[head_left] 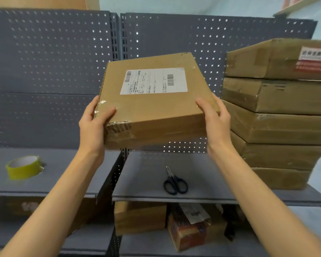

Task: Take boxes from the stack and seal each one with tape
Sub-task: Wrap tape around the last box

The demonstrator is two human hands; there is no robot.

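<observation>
Flat cardboard box (156, 101) held in air above grey shelf (148, 182), tilted, label up. Left hand (94, 125) grips near left corner, thumb on top; right hand (214, 119) grips near right corner. Stack of boxes (278, 115) right of held box. Scissors (175, 182) below it on shelf; yellow tape roll (24, 166) lower left. Tape on near left corner, seemingly wrinkled.

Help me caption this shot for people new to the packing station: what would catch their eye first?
First, the flat cardboard box with a white shipping label, held up in mid-air at the centre by both hands, the left hand and right hand gripping its near corners. Next, the stack of boxes on the shelf to the right. Below lie black scissors and, far left, a yellow tape roll.
</observation>
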